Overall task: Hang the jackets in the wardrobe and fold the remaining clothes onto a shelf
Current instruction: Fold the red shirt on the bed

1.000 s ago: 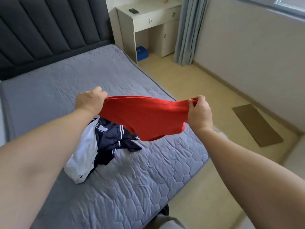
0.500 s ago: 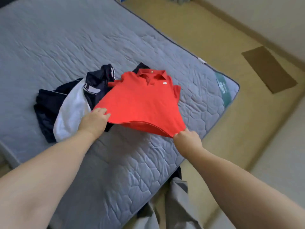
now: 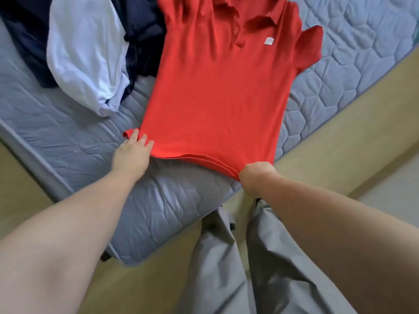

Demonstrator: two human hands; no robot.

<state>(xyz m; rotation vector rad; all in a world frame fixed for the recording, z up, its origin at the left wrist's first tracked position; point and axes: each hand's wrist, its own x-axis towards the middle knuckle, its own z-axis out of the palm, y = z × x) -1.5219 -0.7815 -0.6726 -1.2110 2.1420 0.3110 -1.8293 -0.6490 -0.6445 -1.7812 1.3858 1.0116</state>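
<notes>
A red polo shirt (image 3: 217,87) lies spread front-up on the grey quilted mattress (image 3: 68,132), collar away from me and hem toward me. My left hand (image 3: 133,152) holds the hem's left corner, fingers lying over the cloth. My right hand (image 3: 256,175) grips the hem's right corner in a fist at the mattress edge. To the left of the shirt lies a heap of a white garment (image 3: 86,48) and dark navy clothes (image 3: 142,35); the shirt's left shoulder overlaps the navy cloth.
The mattress corner (image 3: 131,259) points toward me, with beige floor (image 3: 340,123) on the right and below. My grey trouser legs (image 3: 249,268) stand against the bed's edge. The wardrobe and shelf are out of view.
The shirt went from being held stretched in the air to lying flat on the mattress. Both hands came down and toward me with the hem, and my view tilted down.
</notes>
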